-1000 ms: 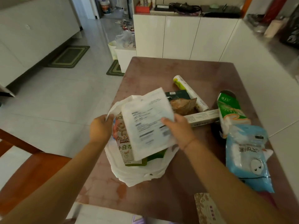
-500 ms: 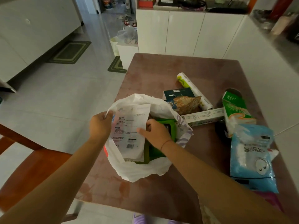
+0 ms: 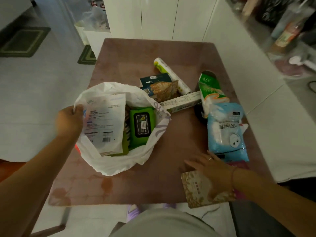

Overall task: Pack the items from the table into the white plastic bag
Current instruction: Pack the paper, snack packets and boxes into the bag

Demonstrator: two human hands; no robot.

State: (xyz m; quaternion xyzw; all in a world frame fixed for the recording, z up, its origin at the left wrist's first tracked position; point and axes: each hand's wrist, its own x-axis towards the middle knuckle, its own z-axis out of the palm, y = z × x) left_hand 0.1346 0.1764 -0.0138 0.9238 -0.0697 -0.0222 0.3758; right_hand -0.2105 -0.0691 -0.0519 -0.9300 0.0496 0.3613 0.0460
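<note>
While the left hand [image 3: 69, 121] pinches the white plastic bag [image 3: 109, 161] rim, its grip partly hidden by plastic, the right hand [image 3: 212, 171] lies released, fingers spread, covering part of a patterned box [image 3: 196, 190] overhanging the counter [image 3: 130, 53] edge; print on the blue pack [image 3: 225, 129] is unreadable.

green mats [image 3: 22, 41] far L floor | white cabinets [image 3: 159, 16] behind | cluttered counter [image 3: 282, 31] R
</note>
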